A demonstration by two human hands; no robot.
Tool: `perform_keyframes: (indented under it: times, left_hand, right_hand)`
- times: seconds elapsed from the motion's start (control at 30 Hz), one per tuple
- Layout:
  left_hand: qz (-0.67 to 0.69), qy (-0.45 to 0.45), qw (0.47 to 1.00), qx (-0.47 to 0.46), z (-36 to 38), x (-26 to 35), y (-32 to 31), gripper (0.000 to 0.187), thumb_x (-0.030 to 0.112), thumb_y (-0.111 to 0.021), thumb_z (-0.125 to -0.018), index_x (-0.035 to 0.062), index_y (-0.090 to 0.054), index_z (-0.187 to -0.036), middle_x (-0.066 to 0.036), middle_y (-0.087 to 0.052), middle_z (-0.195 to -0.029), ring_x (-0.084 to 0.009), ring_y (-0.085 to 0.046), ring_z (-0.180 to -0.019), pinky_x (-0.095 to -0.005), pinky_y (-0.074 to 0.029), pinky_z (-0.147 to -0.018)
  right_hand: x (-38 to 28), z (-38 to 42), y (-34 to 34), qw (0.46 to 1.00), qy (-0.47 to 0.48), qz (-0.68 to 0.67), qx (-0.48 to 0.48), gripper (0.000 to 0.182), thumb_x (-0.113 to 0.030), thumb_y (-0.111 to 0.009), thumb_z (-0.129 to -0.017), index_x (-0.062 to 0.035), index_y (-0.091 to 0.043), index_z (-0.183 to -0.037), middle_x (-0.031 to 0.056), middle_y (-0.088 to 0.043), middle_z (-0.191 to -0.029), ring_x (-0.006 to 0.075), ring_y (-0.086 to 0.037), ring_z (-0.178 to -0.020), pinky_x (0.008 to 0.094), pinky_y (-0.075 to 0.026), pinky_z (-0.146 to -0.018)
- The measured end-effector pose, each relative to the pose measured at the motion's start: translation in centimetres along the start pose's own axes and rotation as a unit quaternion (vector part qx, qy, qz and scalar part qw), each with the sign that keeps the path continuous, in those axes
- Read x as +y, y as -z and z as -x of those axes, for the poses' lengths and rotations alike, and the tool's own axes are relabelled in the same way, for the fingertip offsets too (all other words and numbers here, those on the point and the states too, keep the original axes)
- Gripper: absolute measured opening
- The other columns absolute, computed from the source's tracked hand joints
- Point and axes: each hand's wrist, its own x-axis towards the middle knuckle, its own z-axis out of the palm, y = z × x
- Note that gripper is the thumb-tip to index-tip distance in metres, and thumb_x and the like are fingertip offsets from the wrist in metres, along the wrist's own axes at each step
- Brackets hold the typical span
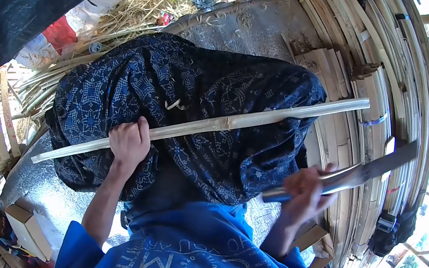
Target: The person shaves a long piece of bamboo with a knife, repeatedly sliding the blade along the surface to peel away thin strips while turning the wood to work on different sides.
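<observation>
A long split bamboo strip (227, 122) lies slantwise across my lap, over a dark blue patterned cloth (222, 87). My left hand (130, 142) is closed around the strip towards its left end. In my right hand (308, 189) is a large knife (368, 172), its broad blade pointing up and to the right, apart from the strip. The right hand is slightly blurred, with its fingers wrapped round the handle. A small curled shaving (175, 105) rests on the cloth just above the strip.
Bundled bamboo slats (402, 79) stand along the right side. Shavings and straw (144, 8) are heaped at the upper left, near a red bag (60, 35). A cardboard box (28, 231) sits at the lower left, and a shiny sheet (254, 25) covers the floor.
</observation>
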Motion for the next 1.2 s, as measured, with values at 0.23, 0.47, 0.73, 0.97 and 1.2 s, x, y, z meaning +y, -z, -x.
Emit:
perform_keyframes:
  times: [0.23, 0.47, 0.73, 0.97, 1.2]
  left_hand:
    - [0.014, 0.013, 1.000, -0.015, 0.2, -0.3, 0.0, 0.044, 0.018, -0.049, -0.088, 0.0017, -0.056, -0.048, -0.019, -0.057, -0.050, -0.0339, -0.057, -0.043, -0.0426, -0.046, -0.046]
    - [-0.007, 0.003, 1.000, -0.003, 0.0, 0.0, 0.3, 0.045, 0.018, -0.049, -0.089, 0.0017, -0.056, -0.047, -0.018, -0.056, -0.049, -0.0332, -0.057, -0.042, -0.0421, -0.046, -0.046]
    - [0.011, 0.007, 1.000, 0.011, -0.5, 0.1, 0.0, 0.044, 0.017, -0.050, -0.088, 0.0019, -0.056, -0.047, -0.018, -0.055, -0.048, -0.0335, -0.056, -0.042, -0.0417, -0.047, -0.045]
    - [0.014, 0.023, 1.000, -0.002, -0.1, 0.1, 0.4, 0.043, 0.019, -0.050, -0.088, 0.0005, -0.057, -0.050, -0.021, -0.057, -0.053, -0.0365, -0.057, -0.046, -0.0457, -0.046, -0.050]
    - [-0.001, 0.010, 1.000, -0.001, -0.4, -0.1, -0.3, 0.043, 0.017, -0.050, -0.087, 0.0020, -0.056, -0.047, -0.018, -0.057, -0.050, -0.0339, -0.057, -0.042, -0.0418, -0.047, -0.045]
  right_hand:
    - [-3.3, -0.9, -1.1, 0.956, -0.254, -0.024, -0.148, 0.027, -0.004, -0.061, -0.076, 0.0011, -0.055, -0.103, 0.0078, -0.057, -0.069, 0.0147, -0.055, -0.055, 0.0294, -0.047, -0.050]
    - [0.4, 2.3, -4.5, 0.918, -0.210, 0.229, -0.244, 0.043, -0.013, -0.070, -0.074, 0.0025, -0.054, -0.111, 0.0107, -0.062, -0.088, 0.0230, -0.059, -0.077, 0.0366, -0.049, -0.068]
    - [-2.0, -1.1, -1.1, 0.983, -0.048, -0.170, 0.055, 0.020, -0.011, -0.057, -0.087, -0.0018, -0.053, -0.104, 0.0025, -0.051, -0.063, 0.0083, -0.047, -0.049, 0.0239, -0.043, -0.044]
    - [-2.9, -0.9, -0.4, 0.964, -0.232, -0.109, -0.074, 0.025, -0.003, -0.060, -0.079, -0.0003, -0.052, -0.102, 0.0049, -0.057, -0.070, 0.0090, -0.052, -0.050, 0.0230, -0.042, -0.042]
    - [2.5, 2.0, -4.8, 0.955, -0.121, 0.096, -0.255, 0.031, -0.005, -0.062, -0.078, 0.0005, -0.052, -0.107, 0.0066, -0.060, -0.080, 0.0137, -0.059, -0.066, 0.0307, -0.050, -0.059]
